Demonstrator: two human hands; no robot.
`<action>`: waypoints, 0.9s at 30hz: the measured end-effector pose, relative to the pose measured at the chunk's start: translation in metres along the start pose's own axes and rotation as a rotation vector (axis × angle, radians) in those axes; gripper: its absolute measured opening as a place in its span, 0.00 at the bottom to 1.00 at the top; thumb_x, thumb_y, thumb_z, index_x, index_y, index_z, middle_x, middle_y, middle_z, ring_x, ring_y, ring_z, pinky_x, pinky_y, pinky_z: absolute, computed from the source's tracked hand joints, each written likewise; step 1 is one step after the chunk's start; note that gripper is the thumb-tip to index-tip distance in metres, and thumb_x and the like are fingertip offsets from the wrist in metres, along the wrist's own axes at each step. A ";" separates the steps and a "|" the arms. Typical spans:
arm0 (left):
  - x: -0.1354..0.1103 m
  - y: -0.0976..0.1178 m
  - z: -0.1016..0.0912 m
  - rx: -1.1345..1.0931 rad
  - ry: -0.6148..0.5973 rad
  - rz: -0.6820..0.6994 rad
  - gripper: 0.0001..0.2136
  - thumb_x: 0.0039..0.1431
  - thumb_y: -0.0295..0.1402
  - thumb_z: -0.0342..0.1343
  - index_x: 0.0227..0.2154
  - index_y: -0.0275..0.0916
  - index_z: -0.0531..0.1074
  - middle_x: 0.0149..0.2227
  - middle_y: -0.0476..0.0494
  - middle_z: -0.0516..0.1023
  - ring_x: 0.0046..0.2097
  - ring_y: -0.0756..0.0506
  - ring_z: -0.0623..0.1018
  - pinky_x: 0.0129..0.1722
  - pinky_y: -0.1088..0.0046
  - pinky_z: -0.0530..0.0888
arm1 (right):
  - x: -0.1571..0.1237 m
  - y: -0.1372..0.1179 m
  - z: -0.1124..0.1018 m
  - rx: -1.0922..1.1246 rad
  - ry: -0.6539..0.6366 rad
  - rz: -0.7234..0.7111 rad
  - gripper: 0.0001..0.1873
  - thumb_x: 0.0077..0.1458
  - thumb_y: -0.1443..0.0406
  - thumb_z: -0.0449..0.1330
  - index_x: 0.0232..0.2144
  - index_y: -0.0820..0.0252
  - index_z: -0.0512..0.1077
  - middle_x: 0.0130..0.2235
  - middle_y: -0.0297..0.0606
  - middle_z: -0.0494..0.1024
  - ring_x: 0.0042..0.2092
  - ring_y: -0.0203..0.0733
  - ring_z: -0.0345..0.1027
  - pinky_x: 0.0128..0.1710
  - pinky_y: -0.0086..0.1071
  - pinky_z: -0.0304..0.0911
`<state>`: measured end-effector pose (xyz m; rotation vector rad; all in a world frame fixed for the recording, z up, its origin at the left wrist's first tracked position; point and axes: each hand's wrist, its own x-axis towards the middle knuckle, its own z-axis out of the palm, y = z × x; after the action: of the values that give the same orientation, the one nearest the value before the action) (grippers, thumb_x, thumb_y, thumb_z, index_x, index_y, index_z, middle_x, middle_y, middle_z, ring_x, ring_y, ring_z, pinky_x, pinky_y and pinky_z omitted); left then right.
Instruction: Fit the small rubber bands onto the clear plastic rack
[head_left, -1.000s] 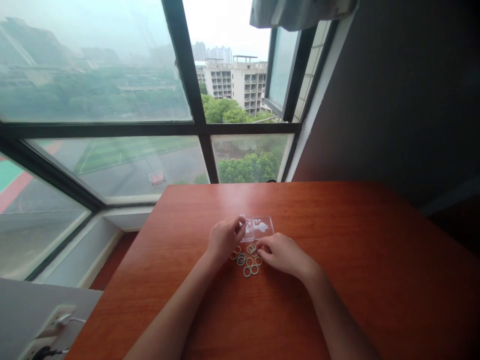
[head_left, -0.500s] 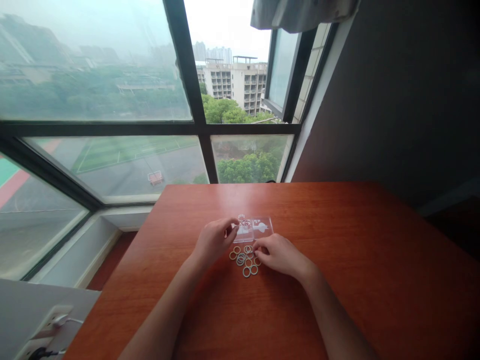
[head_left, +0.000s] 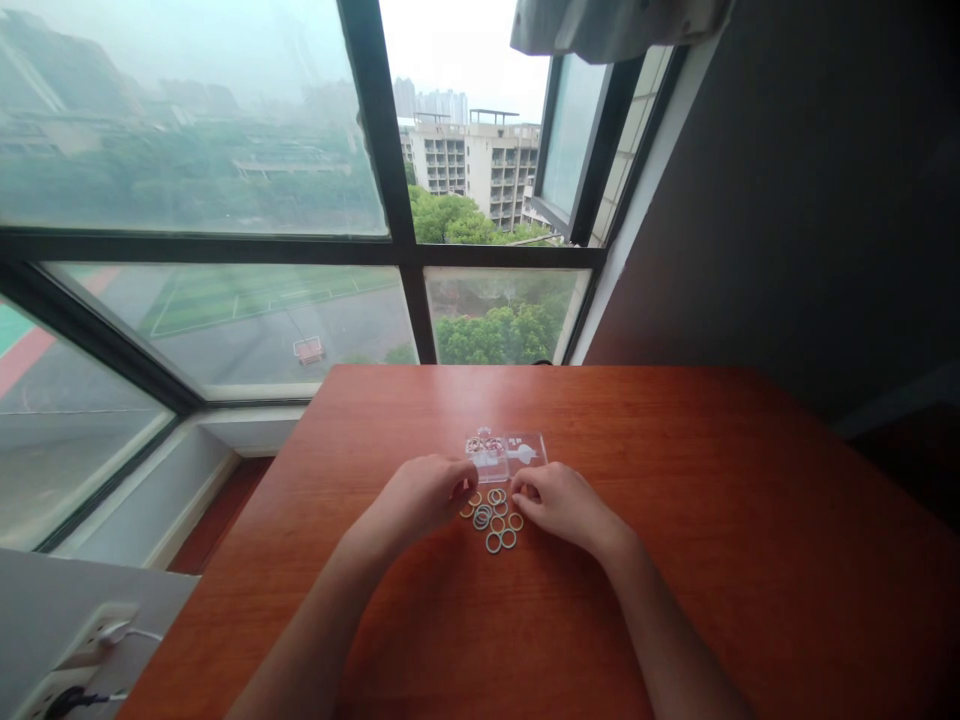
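**Left hand [head_left: 424, 497] and right hand [head_left: 571, 507] curl beside loose rings [head_left: 487, 520], any pinch unseen**

Across a red-brown table [head_left: 675, 450], thumb and fingertips bend near each other on both hands at lower centre; whether either pair pinches anything, one cannot tell. Just above the rings, mid-frame, a clear case [head_left: 493, 473] lies open and flat, and could slide or tip if the left fingers brush its near edge. Its long axis runs left to right, with the lid half [head_left: 534, 470] at right and a small tab [head_left: 484, 433] pointing toward the top. Several rings overlap below it, so lifting one could drag or scatter its neighbours. Flat and round, they point no particular way.
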<state>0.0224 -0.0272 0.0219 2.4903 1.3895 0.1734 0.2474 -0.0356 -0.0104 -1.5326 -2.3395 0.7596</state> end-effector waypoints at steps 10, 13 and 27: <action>-0.002 0.007 0.003 0.013 -0.105 0.028 0.06 0.53 0.27 0.53 0.26 0.42 0.74 0.25 0.49 0.77 0.25 0.49 0.72 0.24 0.76 0.56 | 0.003 0.002 0.006 0.024 0.008 -0.021 0.06 0.54 0.65 0.58 0.31 0.53 0.76 0.30 0.31 0.78 0.30 0.34 0.68 0.29 0.24 0.53; -0.001 0.010 0.005 0.027 -0.116 0.047 0.04 0.53 0.29 0.54 0.28 0.42 0.74 0.26 0.48 0.77 0.27 0.48 0.73 0.25 0.75 0.57 | 0.003 0.002 0.006 0.026 0.024 -0.021 0.06 0.54 0.65 0.58 0.30 0.53 0.76 0.29 0.30 0.78 0.30 0.33 0.67 0.28 0.24 0.52; 0.001 0.010 0.015 0.044 -0.110 0.069 0.07 0.54 0.28 0.51 0.25 0.40 0.73 0.26 0.46 0.77 0.25 0.48 0.71 0.25 0.75 0.57 | 0.001 0.001 0.006 0.043 0.051 -0.035 0.06 0.54 0.65 0.58 0.29 0.53 0.75 0.27 0.29 0.77 0.28 0.33 0.66 0.28 0.24 0.51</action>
<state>0.0349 -0.0341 0.0109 2.5434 1.2784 0.0200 0.2446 -0.0364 -0.0158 -1.4721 -2.2919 0.7486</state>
